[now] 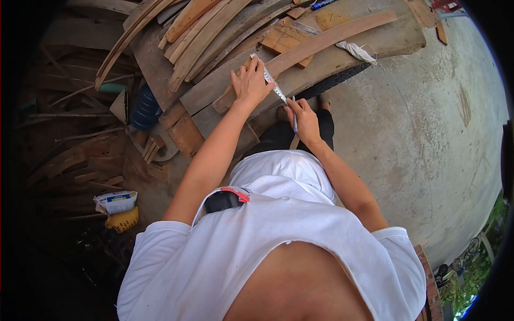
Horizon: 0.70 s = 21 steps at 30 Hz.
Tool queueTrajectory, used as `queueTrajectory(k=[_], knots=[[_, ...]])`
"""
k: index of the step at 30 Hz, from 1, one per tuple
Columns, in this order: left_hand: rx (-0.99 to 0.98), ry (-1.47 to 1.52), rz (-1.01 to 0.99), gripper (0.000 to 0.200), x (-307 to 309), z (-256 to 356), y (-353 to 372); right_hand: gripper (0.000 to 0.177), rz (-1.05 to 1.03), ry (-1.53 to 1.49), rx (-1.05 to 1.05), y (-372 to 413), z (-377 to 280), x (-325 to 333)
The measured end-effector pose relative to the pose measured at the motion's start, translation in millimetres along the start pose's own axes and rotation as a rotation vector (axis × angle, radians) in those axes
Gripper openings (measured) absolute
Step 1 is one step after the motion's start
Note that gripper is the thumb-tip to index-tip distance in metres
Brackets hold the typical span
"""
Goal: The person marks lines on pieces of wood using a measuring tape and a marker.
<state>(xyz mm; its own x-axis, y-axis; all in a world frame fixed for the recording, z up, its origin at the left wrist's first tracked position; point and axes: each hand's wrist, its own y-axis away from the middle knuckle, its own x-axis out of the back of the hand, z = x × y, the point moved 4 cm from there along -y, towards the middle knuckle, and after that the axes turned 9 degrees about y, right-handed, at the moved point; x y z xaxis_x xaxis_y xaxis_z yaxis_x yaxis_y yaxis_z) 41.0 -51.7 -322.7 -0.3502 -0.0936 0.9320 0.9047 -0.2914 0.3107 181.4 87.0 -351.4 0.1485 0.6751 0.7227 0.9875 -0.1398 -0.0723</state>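
Note:
A pale, marked measuring strip (pixel 276 90) lies slantwise across a long curved wooden piece (pixel 332 38), near its left end. My left hand (pixel 250 84) rests over that end, its fingers bent and pressing on the strip and wood. The strip's lower end reaches my right hand (pixel 304 119), which is closed around a blue pen (pixel 295 124). Whether the right fingers also hold the strip cannot be made out. Under the curved piece are a small wooden block (pixel 289 44) and a thick plank bench (pixel 342 61).
Several curved wood strips (pixel 206 35) are stacked at the bench's upper left. A crumpled white cloth (pixel 357 52) lies on the bench edge, with a tyre (pixel 342 77) below. A blue water bottle (pixel 144 109) and scrap wood (pixel 80 155) are at left; concrete floor (pixel 407 144) stretches right.

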Motion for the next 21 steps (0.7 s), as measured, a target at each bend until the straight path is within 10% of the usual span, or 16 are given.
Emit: queueTrajectory(k=[21], knots=[[-0.082, 0.071, 0.051, 0.085, -7, -3, -3, 0.026, 0.006, -0.010, 0.018, 1, 1, 0]])
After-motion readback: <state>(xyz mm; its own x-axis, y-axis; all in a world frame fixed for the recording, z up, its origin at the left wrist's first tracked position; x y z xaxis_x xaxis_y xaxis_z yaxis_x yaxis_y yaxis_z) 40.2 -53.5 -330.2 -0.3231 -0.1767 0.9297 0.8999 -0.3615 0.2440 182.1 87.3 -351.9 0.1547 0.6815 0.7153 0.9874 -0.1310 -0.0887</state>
